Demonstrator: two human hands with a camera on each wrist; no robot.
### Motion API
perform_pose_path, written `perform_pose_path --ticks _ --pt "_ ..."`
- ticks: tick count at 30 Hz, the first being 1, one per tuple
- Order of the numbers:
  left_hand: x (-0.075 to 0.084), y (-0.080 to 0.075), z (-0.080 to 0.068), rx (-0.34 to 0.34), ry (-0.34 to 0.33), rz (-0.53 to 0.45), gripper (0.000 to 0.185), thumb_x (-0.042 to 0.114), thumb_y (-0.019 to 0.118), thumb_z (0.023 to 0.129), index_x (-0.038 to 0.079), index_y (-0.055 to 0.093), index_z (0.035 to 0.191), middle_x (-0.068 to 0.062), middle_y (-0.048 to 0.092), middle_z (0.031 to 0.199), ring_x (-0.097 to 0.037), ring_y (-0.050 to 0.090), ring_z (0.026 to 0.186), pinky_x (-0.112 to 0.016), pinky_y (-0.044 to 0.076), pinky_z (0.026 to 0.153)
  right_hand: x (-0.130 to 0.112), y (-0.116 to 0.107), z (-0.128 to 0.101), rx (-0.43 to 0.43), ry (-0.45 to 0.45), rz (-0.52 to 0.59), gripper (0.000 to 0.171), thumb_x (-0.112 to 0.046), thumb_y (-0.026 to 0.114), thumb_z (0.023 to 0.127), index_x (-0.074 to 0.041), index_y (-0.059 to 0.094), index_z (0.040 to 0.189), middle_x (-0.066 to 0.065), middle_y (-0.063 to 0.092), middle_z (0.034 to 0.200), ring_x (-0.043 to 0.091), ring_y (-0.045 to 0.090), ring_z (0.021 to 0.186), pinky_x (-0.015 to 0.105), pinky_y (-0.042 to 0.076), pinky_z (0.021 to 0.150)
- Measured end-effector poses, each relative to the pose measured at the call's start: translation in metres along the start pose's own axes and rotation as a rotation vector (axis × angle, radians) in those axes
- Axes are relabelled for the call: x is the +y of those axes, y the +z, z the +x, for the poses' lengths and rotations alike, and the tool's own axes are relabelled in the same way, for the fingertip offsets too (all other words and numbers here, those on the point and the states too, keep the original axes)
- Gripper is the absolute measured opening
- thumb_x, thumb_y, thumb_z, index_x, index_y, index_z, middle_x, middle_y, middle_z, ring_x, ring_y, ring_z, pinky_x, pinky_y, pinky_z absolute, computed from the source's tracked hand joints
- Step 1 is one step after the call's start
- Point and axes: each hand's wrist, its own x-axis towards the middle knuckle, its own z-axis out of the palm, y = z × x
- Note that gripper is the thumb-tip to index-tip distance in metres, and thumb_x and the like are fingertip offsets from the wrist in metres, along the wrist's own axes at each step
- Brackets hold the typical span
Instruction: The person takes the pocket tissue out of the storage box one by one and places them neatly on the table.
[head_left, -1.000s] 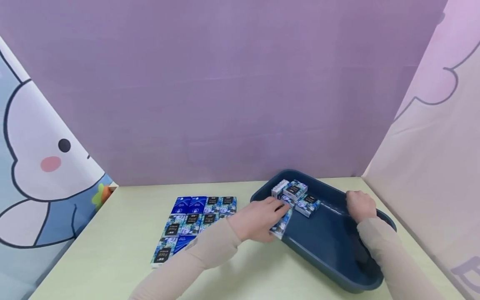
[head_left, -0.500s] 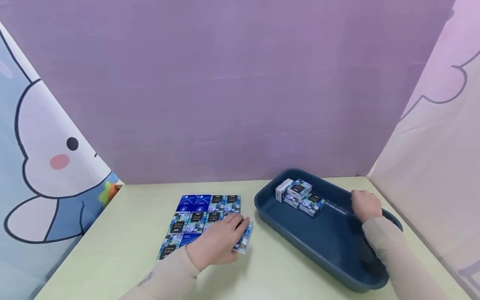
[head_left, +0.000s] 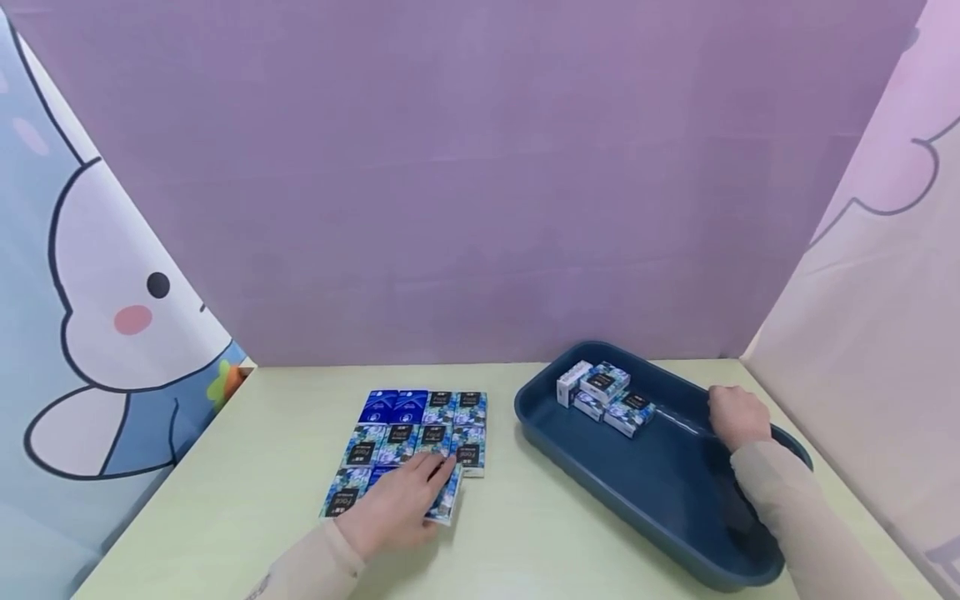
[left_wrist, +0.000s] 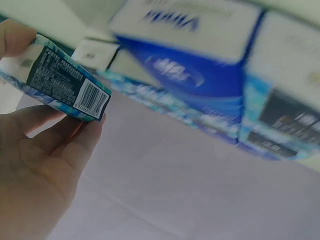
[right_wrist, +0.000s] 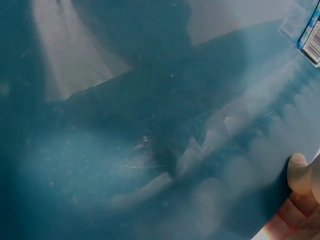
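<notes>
My left hand [head_left: 397, 507] pinches a floral tissue pack [head_left: 447, 502] between thumb and fingers at the front row of packs on the table. In the left wrist view the held pack [left_wrist: 62, 82] is tilted, its barcode end showing, beside a blue pack [left_wrist: 185, 65]. Several floral packs [head_left: 362, 446] and blue packs [head_left: 411, 406] lie in tidy rows; my hand hides part of the front row. My right hand [head_left: 738, 415] grips the far right rim of a dark blue tray [head_left: 660, 483]. In the right wrist view its thumb [left_wrist: 15, 37] cannot be judged, but the right hand [right_wrist: 305, 195] holds the tray wall.
Inside the tray's far left corner sit several floral packs [head_left: 630, 412], one on its side [head_left: 573, 383] and one stacked on top [head_left: 604, 381]. A purple backdrop [head_left: 480, 208] stands behind the pale table [head_left: 525, 542]; printed cloth panels flank both sides.
My left hand has moved left from the tray with a floral pack, past the right end of the rows, to the front row. A pack now lies at the middle row's right end. The right hand stays on the rim.
</notes>
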Motion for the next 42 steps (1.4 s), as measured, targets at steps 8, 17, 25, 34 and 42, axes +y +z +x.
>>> perform_pose_path --ticks 8,17,25,34,42 --pt "0.000 0.012 -0.008 -0.019 -0.015 -0.012 0.078 0.032 0.070 0.071 0.003 0.040 0.137 -0.015 0.049 0.132 -0.032 0.048 0.120 -0.040 0.045 0.096 0.002 0.001 -0.001 0.001 0.007 0.009 0.009 0.003 0.054 0.080 0.005 0.060 0.074 0.023 0.060 0.066 0.039 0.055 0.053 0.047 0.042 0.040" --pt "-0.002 0.017 -0.011 -0.030 -0.022 -0.034 0.079 0.032 0.070 0.071 0.002 0.040 0.137 -0.015 0.047 0.133 -0.032 0.047 0.121 -0.041 0.044 0.098 0.001 0.001 -0.002 0.003 0.007 0.007 0.009 0.003 0.054 0.081 0.005 0.061 0.075 0.024 0.060 0.066 0.039 0.055 0.054 0.048 0.043 0.041" --pt "-0.005 0.024 -0.012 -0.047 -0.049 -0.065 0.079 0.031 0.071 0.070 0.003 0.040 0.137 -0.014 0.046 0.134 -0.031 0.046 0.121 -0.041 0.044 0.098 0.000 0.002 -0.002 0.000 0.017 -0.003 0.008 0.004 0.055 0.080 0.006 0.061 0.076 0.024 0.061 0.066 0.038 0.056 0.054 0.047 0.043 0.041" --pt "-0.008 0.028 -0.013 -0.039 -0.066 -0.076 0.076 0.031 0.069 0.071 0.001 0.041 0.136 -0.015 0.047 0.133 -0.031 0.047 0.120 -0.041 0.045 0.097 0.000 0.001 -0.001 -0.002 0.013 -0.001 0.009 0.003 0.054 0.080 0.006 0.061 0.076 0.026 0.061 0.068 0.042 0.055 0.055 0.049 0.043 0.041" --pt "-0.007 0.027 -0.015 -0.036 -0.079 -0.083 0.069 0.030 0.069 0.073 -0.002 0.047 0.131 -0.017 0.048 0.133 -0.032 0.047 0.121 -0.041 0.043 0.099 0.000 0.002 -0.001 0.009 0.006 -0.004 0.008 0.003 0.055 0.079 0.006 0.061 0.074 0.025 0.060 0.067 0.040 0.054 0.053 0.049 0.042 0.040"
